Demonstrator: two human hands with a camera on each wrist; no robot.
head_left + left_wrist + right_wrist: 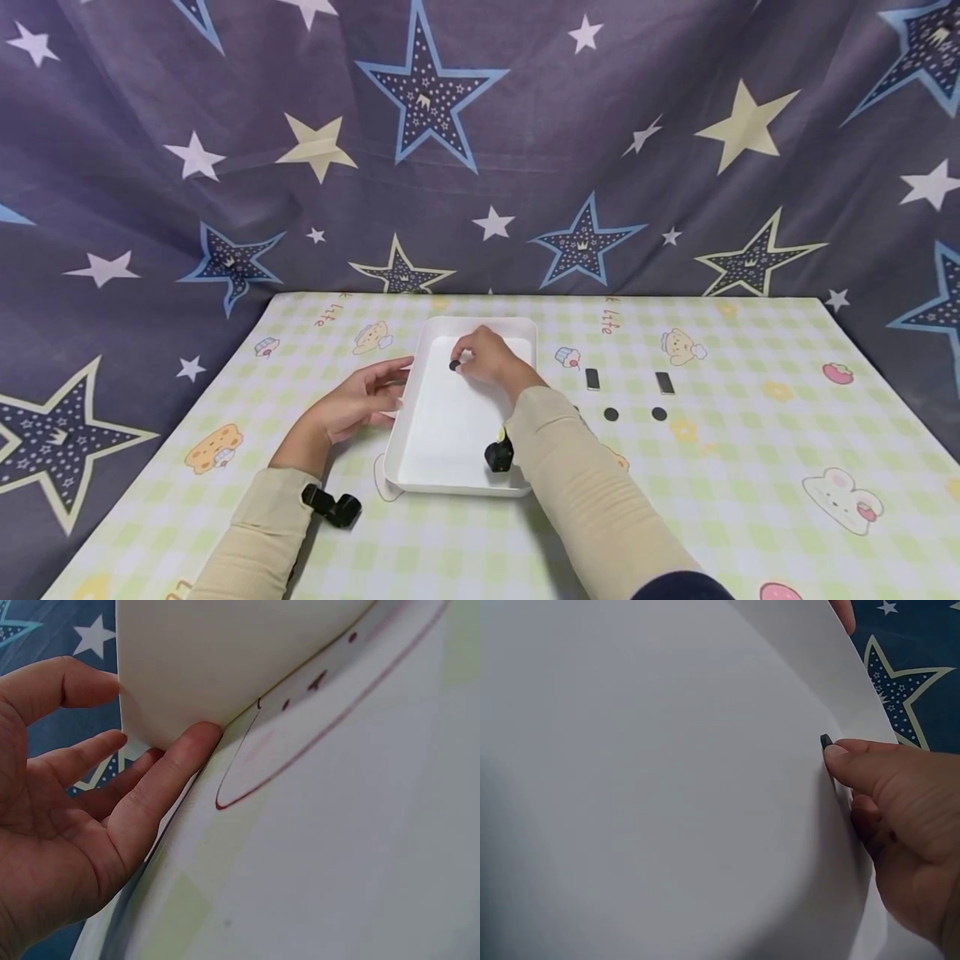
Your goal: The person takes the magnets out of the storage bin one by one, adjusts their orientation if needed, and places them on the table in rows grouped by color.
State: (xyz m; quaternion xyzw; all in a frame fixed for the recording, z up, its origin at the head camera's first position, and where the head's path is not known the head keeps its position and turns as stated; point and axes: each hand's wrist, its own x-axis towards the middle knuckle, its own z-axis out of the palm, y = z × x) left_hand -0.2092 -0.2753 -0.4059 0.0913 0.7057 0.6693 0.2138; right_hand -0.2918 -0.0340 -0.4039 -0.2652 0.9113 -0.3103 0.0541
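Note:
A shallow white rectangular tray (442, 433) sits on the table, its floor smooth and white. My right hand (491, 358) is over the far part of the tray and pinches a small black disc (454, 365) between thumb and finger. In the right wrist view the disc (826, 740) shows edge-on at the fingertips, close to the tray floor; whether it touches cannot be told. At the tray's left side, my left hand (352, 404) rests with its fingers loosely extended. In the left wrist view, fingertips (201, 735) touch the tray's outer wall (210, 660).
Right of the tray lie two dark rectangular pieces (592, 379) (665, 382) and two black discs (611, 414) (659, 414). Another dark bit peeks out beside the right sleeve (592, 467). A checked cloth (750, 467) covers the table; a starry curtain (480, 192) hangs behind.

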